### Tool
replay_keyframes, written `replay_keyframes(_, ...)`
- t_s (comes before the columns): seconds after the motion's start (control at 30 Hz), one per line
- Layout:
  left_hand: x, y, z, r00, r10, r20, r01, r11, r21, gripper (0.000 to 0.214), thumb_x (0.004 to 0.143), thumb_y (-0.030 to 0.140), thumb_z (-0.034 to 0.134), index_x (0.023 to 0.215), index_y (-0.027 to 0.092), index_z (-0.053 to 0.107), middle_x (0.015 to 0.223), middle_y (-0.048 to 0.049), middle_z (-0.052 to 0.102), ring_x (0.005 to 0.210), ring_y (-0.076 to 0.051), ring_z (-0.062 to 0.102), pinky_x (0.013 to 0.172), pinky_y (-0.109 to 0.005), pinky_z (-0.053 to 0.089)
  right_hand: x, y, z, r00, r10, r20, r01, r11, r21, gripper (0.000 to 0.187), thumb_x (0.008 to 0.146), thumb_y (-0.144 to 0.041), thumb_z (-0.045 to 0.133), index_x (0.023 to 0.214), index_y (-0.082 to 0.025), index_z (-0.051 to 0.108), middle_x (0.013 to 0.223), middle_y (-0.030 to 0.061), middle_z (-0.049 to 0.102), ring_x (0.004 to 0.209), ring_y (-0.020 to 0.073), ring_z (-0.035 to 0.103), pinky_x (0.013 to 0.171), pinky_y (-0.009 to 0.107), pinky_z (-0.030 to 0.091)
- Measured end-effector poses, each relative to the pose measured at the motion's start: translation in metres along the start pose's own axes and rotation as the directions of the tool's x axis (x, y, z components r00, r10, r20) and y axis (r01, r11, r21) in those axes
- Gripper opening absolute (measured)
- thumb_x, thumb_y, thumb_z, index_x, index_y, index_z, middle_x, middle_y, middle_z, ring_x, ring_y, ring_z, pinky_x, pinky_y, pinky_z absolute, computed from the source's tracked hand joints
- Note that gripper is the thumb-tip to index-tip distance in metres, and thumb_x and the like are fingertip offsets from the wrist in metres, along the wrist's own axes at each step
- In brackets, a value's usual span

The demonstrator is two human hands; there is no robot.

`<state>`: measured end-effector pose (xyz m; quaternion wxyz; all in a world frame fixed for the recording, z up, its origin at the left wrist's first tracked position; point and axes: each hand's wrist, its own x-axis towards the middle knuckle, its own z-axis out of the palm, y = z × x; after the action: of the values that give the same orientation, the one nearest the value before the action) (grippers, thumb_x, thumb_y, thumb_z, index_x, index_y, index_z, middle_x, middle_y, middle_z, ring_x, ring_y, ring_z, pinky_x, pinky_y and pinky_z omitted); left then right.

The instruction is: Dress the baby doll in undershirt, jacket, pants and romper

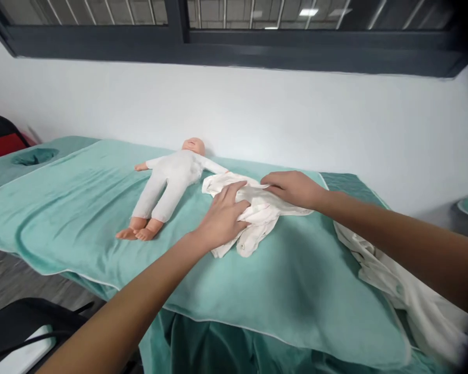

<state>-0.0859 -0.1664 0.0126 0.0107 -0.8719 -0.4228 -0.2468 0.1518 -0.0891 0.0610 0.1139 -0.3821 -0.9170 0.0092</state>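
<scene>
A small white baby garment [257,202] lies crumpled on the green bed cover, just right of a baby doll [175,169]. My left hand [226,214] rests on the garment's left part, its fingers apart and slightly bent. At the upper right, my right hand [290,188] pinches the garment's edge between thumb and fingers and lifts it a little. The doll is on its back in a white suit, with its bare feet toward me. One of its arms reaches to the garment's edge, and that hand is mostly hidden.
The green cover [81,208] spreads over a bed against the white wall [296,119]. More white cloth [398,275] is heaped at the right edge, below my right forearm. A black chair [31,311] with a white device [27,353] and cable stands at lower left.
</scene>
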Motion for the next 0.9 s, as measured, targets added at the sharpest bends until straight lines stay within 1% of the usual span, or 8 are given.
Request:
replay_keyframes(0.13,0.024,0.019,-0.001,0.977,0.211,-0.036,-0.196,0.950,0.242,0.020,0.087,0.016,0.057,0.105,0.022,0.063,0.129,-0.0116,0.057,0.121,-0.027,0.054,0.107,-0.049,0.039,-0.043,-0.036,-0.036,0.996,-0.089,0.008,0.089,0.996,0.004,0.029,0.099,-0.031,0.039,0.108,-0.025,0.066,0.099,0.0025,0.070,0.087,0.0178,0.064,0.070,0.027,0.039)
replay_keyframes(0.3,0.033,0.031,-0.002,0.965,0.187,-0.186,-0.104,0.918,0.384,0.024,0.090,0.011,0.046,0.101,0.024,0.062,0.100,-0.0073,0.062,0.086,-0.020,0.060,0.067,-0.031,0.042,-0.087,-0.032,-0.060,0.962,0.241,0.131,-0.241,0.970,-0.021,0.026,0.094,-0.043,0.049,0.110,-0.028,0.064,0.094,0.0026,0.071,0.078,0.0206,0.064,0.062,0.028,0.039)
replay_keyframes(0.4,0.038,0.042,-0.004,0.935,0.034,-0.353,0.044,0.977,0.210,0.024,0.088,0.014,0.050,0.109,0.024,0.058,0.105,-0.0069,0.061,0.087,-0.020,0.060,0.060,-0.029,0.038,-0.103,-0.022,-0.052,0.906,0.383,0.177,-0.395,0.918,0.032,0.035,0.092,-0.045,0.052,0.119,-0.026,0.061,0.106,0.0068,0.072,0.086,0.0250,0.066,0.068,0.032,0.045)
replay_keyframes(0.5,0.046,0.060,-0.003,0.862,-0.231,-0.451,0.181,0.972,-0.152,0.039,0.082,0.016,0.057,0.120,0.022,0.050,0.110,-0.0065,0.059,0.089,-0.019,0.060,0.065,-0.029,0.043,-0.105,-0.025,-0.029,0.896,0.417,0.151,-0.443,0.848,0.289,0.041,0.094,-0.043,0.049,0.130,-0.025,0.056,0.124,0.0086,0.068,0.106,0.0280,0.065,0.084,0.038,0.050)
replay_keyframes(0.6,0.050,0.078,0.001,0.808,-0.430,-0.402,0.189,0.836,-0.515,0.041,0.078,0.013,0.059,0.117,0.021,0.050,0.107,-0.0052,0.060,0.093,-0.018,0.060,0.077,-0.031,0.049,-0.096,-0.038,0.001,0.919,0.385,0.087,-0.348,0.686,0.638,0.047,0.092,-0.042,0.054,0.136,-0.028,0.054,0.136,0.0053,0.063,0.123,0.0277,0.058,0.103,0.042,0.046)
replay_keyframes(0.67,0.046,0.085,0.003,0.828,-0.457,-0.326,0.139,0.730,-0.669,0.037,0.079,0.015,0.062,0.115,0.021,0.053,0.110,-0.0052,0.060,0.098,-0.018,0.060,0.084,-0.031,0.051,-0.087,-0.048,0.020,0.934,0.355,0.051,-0.237,0.504,0.831,0.050,0.089,-0.044,0.059,0.136,-0.028,0.056,0.134,0.0044,0.064,0.125,0.0278,0.057,0.107,0.044,0.044)
replay_keyframes(0.8,0.025,0.079,0.001,0.907,-0.323,-0.270,0.018,0.670,-0.742,0.033,0.084,0.030,0.070,0.116,0.025,0.061,0.129,-0.0075,0.054,0.125,-0.023,0.052,0.105,-0.038,0.046,-0.073,-0.059,0.043,0.929,0.367,0.054,-0.092,0.088,0.992,0.047,0.088,-0.047,0.060,0.131,-0.028,0.061,0.125,0.0051,0.070,0.116,0.0288,0.064,0.098,0.044,0.052)
replay_keyframes(0.9,0.007,0.066,0.004,0.905,-0.337,-0.260,0.066,0.714,-0.697,0.020,0.094,0.037,0.058,0.109,0.026,0.064,0.144,-0.0069,0.045,0.141,-0.024,0.040,0.115,-0.042,0.038,-0.064,-0.067,0.042,0.922,0.383,0.053,-0.047,-0.025,0.999,0.048,0.088,-0.047,0.058,0.133,-0.029,0.059,0.127,0.0063,0.068,0.117,0.0294,0.063,0.092,0.043,0.056)
